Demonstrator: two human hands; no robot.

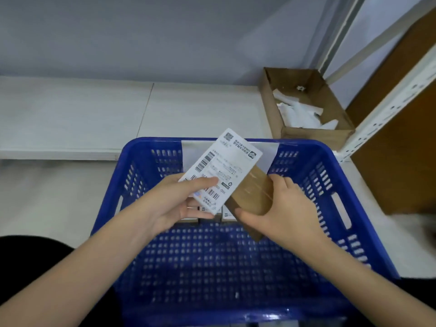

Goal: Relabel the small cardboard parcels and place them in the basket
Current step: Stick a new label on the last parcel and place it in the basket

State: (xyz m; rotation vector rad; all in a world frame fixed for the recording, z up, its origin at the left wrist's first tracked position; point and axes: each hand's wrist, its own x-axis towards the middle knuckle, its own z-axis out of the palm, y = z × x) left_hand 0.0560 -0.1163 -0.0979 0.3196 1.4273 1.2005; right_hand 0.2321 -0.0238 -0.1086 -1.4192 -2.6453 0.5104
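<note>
A small brown cardboard parcel (253,197) wrapped in clear tape hangs tilted over the blue plastic basket (330,185). My right hand (283,208) grips the parcel from its right side, thumb on the near face. A white shipping label (221,168) with barcodes lies partly over the parcel's left face, and my left hand (179,201) pinches its lower end with the thumb on top. Under my hands, labelled parcels (227,214) lie on the basket floor, mostly hidden.
An open cardboard box (339,134) holding crumpled white paper strips stands at the back right. A white shelf post (387,116) and brown board rise on the right. A white sheet (269,154) hangs on the basket's far wall. The white table (70,114) stretches left.
</note>
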